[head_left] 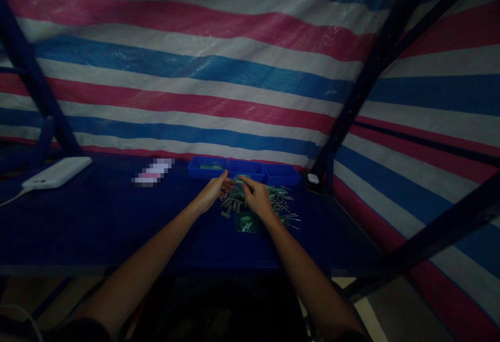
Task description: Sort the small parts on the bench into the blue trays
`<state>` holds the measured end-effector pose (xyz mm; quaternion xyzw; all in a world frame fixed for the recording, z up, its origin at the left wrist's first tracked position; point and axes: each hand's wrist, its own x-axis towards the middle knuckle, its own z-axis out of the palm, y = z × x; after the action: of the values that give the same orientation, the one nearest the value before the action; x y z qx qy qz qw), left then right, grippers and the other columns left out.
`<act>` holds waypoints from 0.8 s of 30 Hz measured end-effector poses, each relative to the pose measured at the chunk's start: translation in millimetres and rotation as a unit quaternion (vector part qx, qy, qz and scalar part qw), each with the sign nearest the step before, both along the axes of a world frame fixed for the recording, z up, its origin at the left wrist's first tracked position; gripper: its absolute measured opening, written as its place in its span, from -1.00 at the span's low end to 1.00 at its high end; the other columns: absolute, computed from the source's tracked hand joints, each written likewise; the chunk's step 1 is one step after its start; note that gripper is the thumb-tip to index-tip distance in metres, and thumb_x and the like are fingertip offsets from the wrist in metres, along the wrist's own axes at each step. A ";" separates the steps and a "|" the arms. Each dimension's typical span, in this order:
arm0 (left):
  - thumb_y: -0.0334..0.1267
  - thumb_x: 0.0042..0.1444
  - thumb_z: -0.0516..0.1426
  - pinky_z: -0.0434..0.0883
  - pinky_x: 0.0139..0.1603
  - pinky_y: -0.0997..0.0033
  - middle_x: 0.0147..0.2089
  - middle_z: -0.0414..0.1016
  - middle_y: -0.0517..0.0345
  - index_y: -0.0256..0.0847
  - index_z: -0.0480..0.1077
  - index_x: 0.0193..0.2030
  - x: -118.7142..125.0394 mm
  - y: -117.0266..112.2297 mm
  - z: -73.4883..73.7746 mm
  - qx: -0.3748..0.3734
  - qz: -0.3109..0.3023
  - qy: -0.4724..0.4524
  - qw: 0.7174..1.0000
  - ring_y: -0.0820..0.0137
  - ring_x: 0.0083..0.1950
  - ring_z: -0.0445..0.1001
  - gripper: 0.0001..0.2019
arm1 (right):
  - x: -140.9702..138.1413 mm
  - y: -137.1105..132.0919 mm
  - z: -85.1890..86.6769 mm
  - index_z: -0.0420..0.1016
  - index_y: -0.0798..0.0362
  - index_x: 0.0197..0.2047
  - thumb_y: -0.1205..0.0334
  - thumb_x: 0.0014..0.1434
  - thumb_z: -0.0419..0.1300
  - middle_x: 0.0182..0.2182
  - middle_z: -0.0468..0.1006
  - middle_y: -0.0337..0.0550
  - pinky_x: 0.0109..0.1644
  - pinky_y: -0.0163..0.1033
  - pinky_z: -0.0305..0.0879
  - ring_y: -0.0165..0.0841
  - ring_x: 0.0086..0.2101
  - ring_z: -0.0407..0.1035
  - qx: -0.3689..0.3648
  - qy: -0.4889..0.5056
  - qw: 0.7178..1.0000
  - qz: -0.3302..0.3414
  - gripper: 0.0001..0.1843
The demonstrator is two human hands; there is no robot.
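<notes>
Both my hands reach over a dim blue table (97, 217) to a scattered pile of small parts (279, 201), green pieces with thin metal pins and short grey cylinders. My left hand (213, 191) has its fingers pinched together at the pile's far edge. My right hand (255, 196) is curled beside it, fingertips pinched near the left hand's. What either pinch holds is too small and dark to name. A small green board (246, 222) lies flat just below my right hand.
Three blue trays (244, 169) stand in a row behind the pile, against a striped red, white and blue tarp. A white phone (57, 172) with a cable lies at the far left. Dark blue frame bars (351, 102) rise at the right.
</notes>
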<state>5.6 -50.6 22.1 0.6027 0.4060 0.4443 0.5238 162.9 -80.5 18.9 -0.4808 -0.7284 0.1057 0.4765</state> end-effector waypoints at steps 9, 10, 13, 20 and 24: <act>-0.17 -0.03 0.14 0.17 -0.61 0.61 -0.56 0.37 0.20 -0.34 0.33 -0.42 -11.0 26.0 28.0 -0.075 0.164 -0.124 0.976 0.61 -0.64 0.23 -0.78 | -2.7 -2.2 -0.3 0.32 0.01 0.08 0.33 0.09 0.03 -0.31 0.35 -0.17 -0.21 -0.30 0.24 -0.42 -0.36 0.29 0.026 -0.027 0.999 0.015 -0.56; -0.10 0.02 0.09 0.22 -0.59 0.58 -0.51 0.41 0.15 -0.33 0.33 -0.37 -14.9 30.6 31.2 -0.071 0.195 -0.116 0.971 0.59 -0.62 0.27 -0.73 | -1.6 -1.3 -0.6 0.32 0.02 0.07 0.32 0.09 0.03 -0.31 0.33 -0.18 -0.21 -0.30 0.25 -0.43 -0.37 0.29 0.025 -0.019 0.999 0.007 -0.56; 0.09 0.06 -0.03 0.27 -0.57 0.50 -0.37 0.48 0.01 -0.32 0.36 -0.24 -27.4 36.8 28.6 -0.029 0.249 0.022 0.968 0.47 -0.55 0.36 -0.55 | 4.3 2.8 -1.1 0.40 0.04 -0.02 0.27 0.08 0.06 -0.32 0.32 -0.18 -0.21 -0.30 0.25 -0.43 -0.38 0.28 0.021 -0.004 0.999 -0.031 -0.63; -0.08 0.10 -0.04 0.31 -0.24 0.43 -0.24 0.52 0.07 -0.20 0.43 -0.19 -16.0 10.8 0.1 0.190 0.190 0.305 0.914 0.32 -0.22 0.45 -0.67 | 33.7 12.0 0.7 0.47 0.07 -0.17 0.23 0.09 0.04 -0.30 0.38 -0.08 -0.07 -0.21 0.16 -0.29 -0.22 0.24 0.018 -0.046 0.972 -0.228 -0.72; -0.14 0.09 -0.03 0.30 -0.27 0.44 -0.28 0.51 0.10 -0.18 0.45 -0.24 6.0 -4.4 -3.4 0.260 0.099 0.363 0.889 0.35 -0.28 0.44 -0.72 | 49.0 10.3 4.4 0.46 0.07 -0.13 0.19 0.10 0.04 -0.24 0.41 -0.02 -0.04 -0.16 0.09 -0.21 -0.14 0.17 -0.020 -0.113 0.949 -0.295 -0.69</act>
<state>11.6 -55.0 18.7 0.7932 0.4954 0.3342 0.1173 211.9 -70.3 23.2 -0.6922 -0.6013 -0.0801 0.3909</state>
